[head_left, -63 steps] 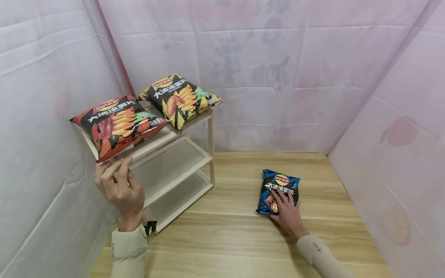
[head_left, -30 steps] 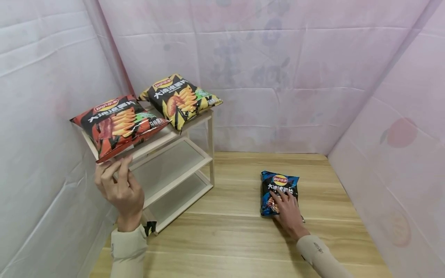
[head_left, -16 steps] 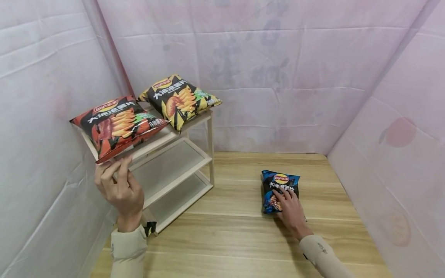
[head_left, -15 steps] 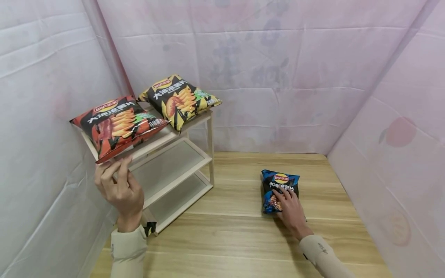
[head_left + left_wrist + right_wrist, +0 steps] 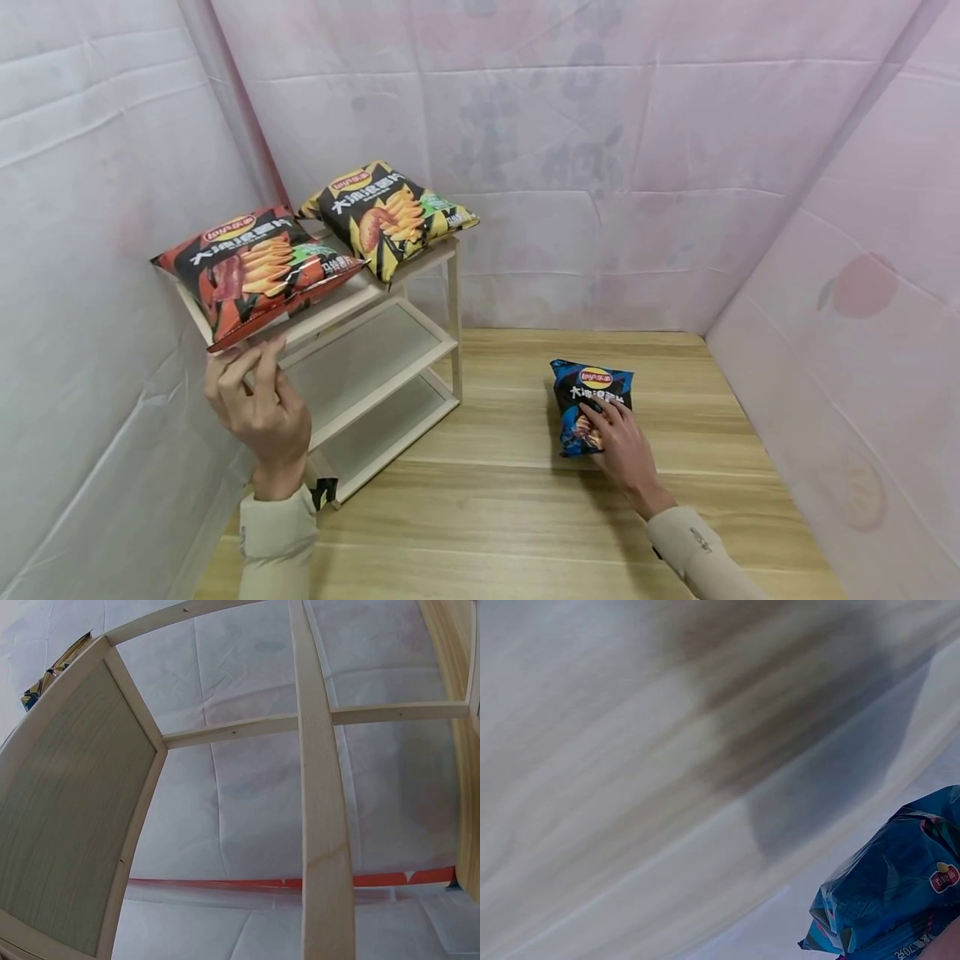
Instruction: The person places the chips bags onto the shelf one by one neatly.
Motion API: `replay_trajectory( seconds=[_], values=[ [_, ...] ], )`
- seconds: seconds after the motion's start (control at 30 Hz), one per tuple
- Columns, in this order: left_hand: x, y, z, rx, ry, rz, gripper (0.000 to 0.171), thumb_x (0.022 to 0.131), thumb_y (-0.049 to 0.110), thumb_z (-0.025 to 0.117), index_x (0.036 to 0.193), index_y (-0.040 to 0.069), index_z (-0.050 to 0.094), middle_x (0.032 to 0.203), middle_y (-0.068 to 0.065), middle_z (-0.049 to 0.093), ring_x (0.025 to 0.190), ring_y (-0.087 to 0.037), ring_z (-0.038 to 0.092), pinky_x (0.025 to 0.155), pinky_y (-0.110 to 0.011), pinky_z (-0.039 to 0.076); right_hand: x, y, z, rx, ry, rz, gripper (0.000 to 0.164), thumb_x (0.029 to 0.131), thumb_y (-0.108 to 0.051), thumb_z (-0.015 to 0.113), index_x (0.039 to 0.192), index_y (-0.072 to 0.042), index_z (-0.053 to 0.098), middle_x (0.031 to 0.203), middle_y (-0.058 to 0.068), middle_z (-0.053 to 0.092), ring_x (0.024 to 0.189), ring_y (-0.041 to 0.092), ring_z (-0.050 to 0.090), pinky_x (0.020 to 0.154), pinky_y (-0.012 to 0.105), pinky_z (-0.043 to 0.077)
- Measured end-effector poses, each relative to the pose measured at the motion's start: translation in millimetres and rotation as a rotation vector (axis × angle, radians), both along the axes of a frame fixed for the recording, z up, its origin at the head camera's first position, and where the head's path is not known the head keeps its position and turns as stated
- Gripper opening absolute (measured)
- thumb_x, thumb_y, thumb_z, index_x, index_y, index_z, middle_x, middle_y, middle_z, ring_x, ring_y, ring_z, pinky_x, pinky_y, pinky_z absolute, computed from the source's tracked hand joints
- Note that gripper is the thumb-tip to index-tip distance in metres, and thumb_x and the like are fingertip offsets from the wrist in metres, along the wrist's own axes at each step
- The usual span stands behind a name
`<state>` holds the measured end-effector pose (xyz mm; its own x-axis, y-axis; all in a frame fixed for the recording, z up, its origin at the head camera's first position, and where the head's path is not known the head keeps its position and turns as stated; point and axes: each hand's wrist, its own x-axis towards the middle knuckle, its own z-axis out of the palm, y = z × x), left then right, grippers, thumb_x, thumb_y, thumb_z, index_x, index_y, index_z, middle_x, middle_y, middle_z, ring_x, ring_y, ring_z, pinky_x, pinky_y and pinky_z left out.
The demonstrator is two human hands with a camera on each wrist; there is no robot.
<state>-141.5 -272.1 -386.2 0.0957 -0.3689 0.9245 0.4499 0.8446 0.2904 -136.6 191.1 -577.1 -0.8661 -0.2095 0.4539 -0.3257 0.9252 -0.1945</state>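
Observation:
My right hand grips a blue and black bag of Lay's potato chips, its fingers across the front. In the right wrist view the blue bag appears at the lower right, apart from the wooden surface and its shadow. At the left, my left hand has its fingers curled at the front corner of a pale wooden shelf rack, just below a red chip bag. The red bag hides part of those fingertips. A yellow and black chip bag lies beside the red one on the top shelf.
The rack has lower grey-panelled shelves. Its slats fill the left wrist view. The wooden tabletop spreads below, with pale printed cloth walls behind and at both sides. A small black patch is near the rack's front leg.
Over the last half second my right hand has shifted slightly left and up with the blue chip bag. Earlier its fingers lay spread on it. The left hand and the other bags stay put.

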Motion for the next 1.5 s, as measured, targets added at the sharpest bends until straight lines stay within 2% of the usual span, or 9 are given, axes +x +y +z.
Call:
replay_trajectory(
  seconds=[0.13,0.3,0.4,0.7,0.9,1.07,1.4,1.5],
  values=[
    [0.0,0.3,0.9,-0.004,0.002,0.003,0.033,0.090,-0.018,0.063,0.103,0.006,0.082,0.104,-0.016,0.066,0.118,-0.035,0.059,0.122,-0.055,0.041,2.0,-7.3,10.4,-0.005,0.043,0.028,0.093,0.054,0.003,0.100,0.140,-0.010,0.067,0.149,0.019,0.061,0.135,0.046,0.055,0.093,0.063,0.060],
    [0.6,0.8,2.0,-0.008,0.014,0.004,0.032,0.091,-0.018,0.062,0.103,0.005,0.081,0.103,-0.018,0.065,0.117,-0.036,0.059,0.121,-0.055,0.042,4.0,-17.1,22.5,-0.013,0.100,0.072,0.093,0.054,0.010,0.095,0.140,-0.011,0.067,0.149,0.017,0.061,0.137,0.046,0.054,0.073,0.053,0.065],
    [0.8,0.9,2.1,-0.009,0.014,0.004,0.033,0.090,-0.019,0.063,0.103,0.005,0.081,0.104,-0.017,0.066,0.117,-0.036,0.059,0.121,-0.055,0.042,5.3,-23.1,29.3,-0.015,0.123,0.092,0.094,0.054,0.009,0.096,0.141,-0.012,0.067,0.149,0.016,0.061,0.138,0.045,0.054,0.067,0.049,0.065],
    [0.1,0.0,0.1,-0.010,0.005,0.008,0.024,0.097,-0.008,0.063,0.104,0.006,0.081,0.104,-0.017,0.066,0.118,-0.035,0.059,0.122,-0.054,0.041,10.2,-40.1,51.9,-0.017,0.164,0.147,0.095,0.051,-0.002,0.104,0.139,-0.012,0.069,0.149,0.015,0.063,0.138,0.044,0.055,0.082,0.053,0.065],
    [-0.1,-0.4,-0.2,-0.014,0.003,0.005,0.031,0.092,-0.016,0.063,0.104,0.006,0.081,0.105,-0.017,0.066,0.119,-0.035,0.059,0.121,-0.054,0.042,13.9,-49.5,64.7,-0.028,0.182,0.175,0.093,0.052,-0.005,0.105,0.139,-0.012,0.069,0.148,0.015,0.064,0.139,0.043,0.055,0.092,0.057,0.063],
    [-0.1,-1.1,0.1,-0.022,0.006,0.007,0.028,0.095,-0.013,0.063,0.104,0.005,0.081,0.104,-0.018,0.066,0.118,-0.035,0.059,0.121,-0.053,0.042,15.2,-54.6,72.7,-0.028,0.198,0.195,0.096,0.052,-0.006,0.105,0.140,-0.013,0.068,0.149,0.014,0.063,0.141,0.043,0.054,0.094,0.058,0.062],
    [-1.3,-2.2,0.2,-0.039,0.008,0.017,0.023,0.098,-0.008,0.063,0.104,0.005,0.081,0.104,-0.018,0.065,0.117,-0.035,0.058,0.119,-0.050,0.043,17.6,-61.4,79.8,-0.024,0.213,0.224,0.100,0.049,-0.005,0.106,0.141,-0.013,0.067,0.150,0.015,0.063,0.140,0.043,0.055,0.089,0.055,0.064],
    [-1.6,-2.5,-0.3,-0.035,0.009,0.018,0.025,0.096,-0.011,0.063,0.104,0.005,0.081,0.104,-0.018,0.064,0.117,-0.035,0.058,0.120,-0.050,0.043,18.4,-62.9,80.9,-0.022,0.223,0.235,0.100,0.048,-0.007,0.106,0.141,-0.013,0.067,0.149,0.015,0.063,0.140,0.043,0.055,0.089,0.055,0.064]
  ],
)
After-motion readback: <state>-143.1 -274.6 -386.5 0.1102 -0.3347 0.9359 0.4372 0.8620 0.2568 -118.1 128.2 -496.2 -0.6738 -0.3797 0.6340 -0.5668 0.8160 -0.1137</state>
